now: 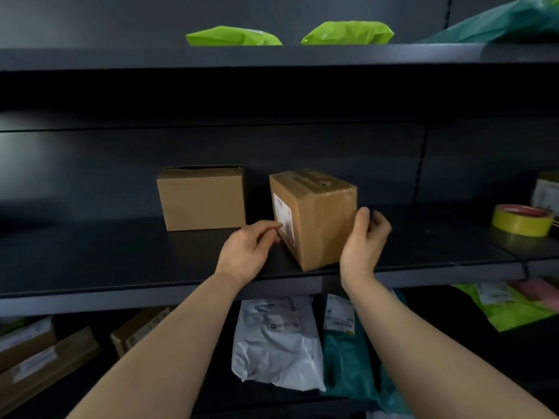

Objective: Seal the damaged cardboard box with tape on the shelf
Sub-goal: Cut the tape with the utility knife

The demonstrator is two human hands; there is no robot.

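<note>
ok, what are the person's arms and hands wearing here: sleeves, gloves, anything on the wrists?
Nothing visible. The left hand and right hand are ungloved, and the arms are uncovered down to the frame edge, with no sleeves in view. No watch, bracelet or ring shows on the sides facing the camera.

Two boxes mid-shelf
Narrow gap between plain box (201,201) and taped box (314,219); bare shelf (90,252) runs left, and right up to the tape roll (521,220)
</note>
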